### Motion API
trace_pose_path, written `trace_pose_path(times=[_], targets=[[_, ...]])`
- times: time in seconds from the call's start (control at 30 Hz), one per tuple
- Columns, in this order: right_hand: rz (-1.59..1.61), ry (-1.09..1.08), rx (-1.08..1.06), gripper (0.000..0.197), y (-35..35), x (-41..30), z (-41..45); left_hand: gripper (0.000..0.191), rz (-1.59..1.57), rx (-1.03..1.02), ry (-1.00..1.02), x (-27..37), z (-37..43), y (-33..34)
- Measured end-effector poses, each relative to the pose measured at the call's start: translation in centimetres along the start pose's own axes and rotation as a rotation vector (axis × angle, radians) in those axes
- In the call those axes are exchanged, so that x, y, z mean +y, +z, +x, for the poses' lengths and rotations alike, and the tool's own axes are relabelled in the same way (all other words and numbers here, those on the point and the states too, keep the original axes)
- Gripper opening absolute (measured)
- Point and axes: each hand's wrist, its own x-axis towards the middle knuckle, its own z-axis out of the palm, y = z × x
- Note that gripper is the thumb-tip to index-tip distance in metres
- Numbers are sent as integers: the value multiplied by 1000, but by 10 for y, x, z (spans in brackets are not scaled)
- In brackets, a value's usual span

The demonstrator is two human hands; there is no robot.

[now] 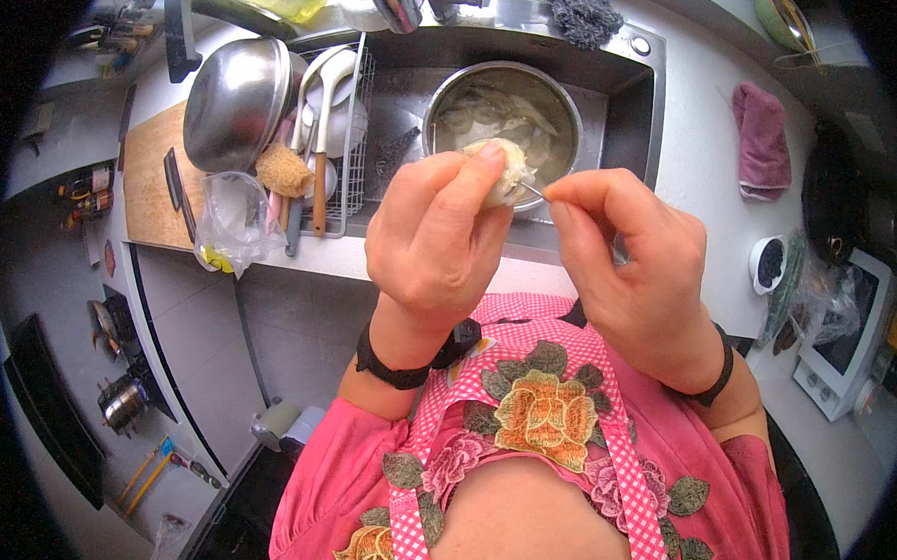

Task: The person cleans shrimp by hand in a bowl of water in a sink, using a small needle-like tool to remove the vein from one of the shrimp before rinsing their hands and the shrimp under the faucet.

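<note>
My left hand (439, 235) grips a pale, soft, rounded piece of food (505, 172) between thumb and fingers; what food it is, I cannot tell. Between the thumb and index finger of my right hand (627, 250) is a thin metal pick or needle (533, 191), its tip touching the food's right side. Both hands are over the near rim of a round steel bowl (576, 117) that stands in the sink. Cloudy water and pale, translucent pieces (512, 112) fill the bowl. My palm hides part of the food.
Left of the sink basin (629, 122) stands a wire dish rack (353, 156) with utensils, beside a large steel bowl (234, 102), a knife (178, 190) on a wooden board (144, 181), and a plastic bag (235, 214). A dark scrubber (583, 13) lies behind; a purple cloth (761, 139) lies right.
</note>
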Motion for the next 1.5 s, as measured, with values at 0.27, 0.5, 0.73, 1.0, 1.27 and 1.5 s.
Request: trace_pose_path(times=[0.27,0.5,0.73,1.0,1.27,1.5], targets=[[166,164,-62,6,1,3,-5,32,-189,-16,-157,5,-1,-5],[250,142,-21,6,5,7,-8,30,-298,-54,-283,10,0,-6],[284,121,-13,8,6,8,-9,26,-380,-72,-340,12,3,-9],[200,3,-7,10,3,10,-4,29,-382,-40,-255,6,4,-5],[82,-61,4,10,-9,6,2,24,-367,-82,-328,10,7,-9],[-71,-183,-150,11,-27,4,14,30,-347,-152,-226,4,12,-12]])
